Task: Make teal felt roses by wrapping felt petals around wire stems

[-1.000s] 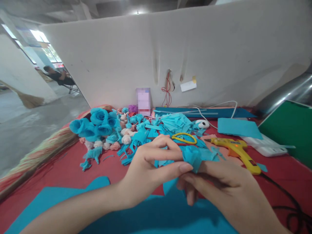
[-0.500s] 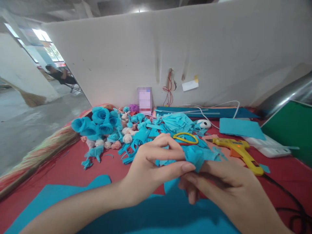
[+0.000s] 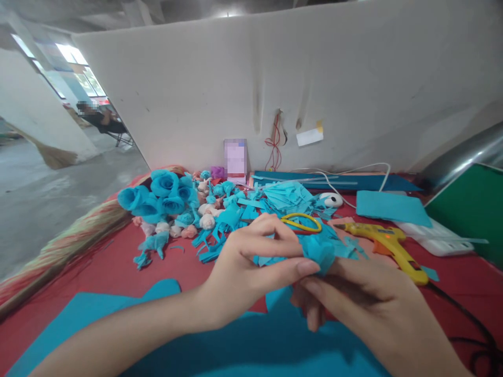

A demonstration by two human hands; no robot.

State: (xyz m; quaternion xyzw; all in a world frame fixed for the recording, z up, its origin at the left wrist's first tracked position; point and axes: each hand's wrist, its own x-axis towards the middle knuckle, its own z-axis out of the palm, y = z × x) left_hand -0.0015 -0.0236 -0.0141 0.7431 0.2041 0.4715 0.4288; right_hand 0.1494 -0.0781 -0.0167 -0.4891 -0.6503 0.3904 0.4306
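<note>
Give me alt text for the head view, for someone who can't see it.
Left hand and right hand hold a blue paper rosette above a red table strewn with blue scraps. Large blue roses cluster at left; a yellow glue gun lies at right.

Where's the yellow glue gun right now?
In the head view, the yellow glue gun lies right of centre, just beyond the right hand and left of the white power strip.

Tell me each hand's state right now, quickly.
Left hand: closed, holding the blue flower.
Right hand: closed, holding the blue flower lower down.
</note>
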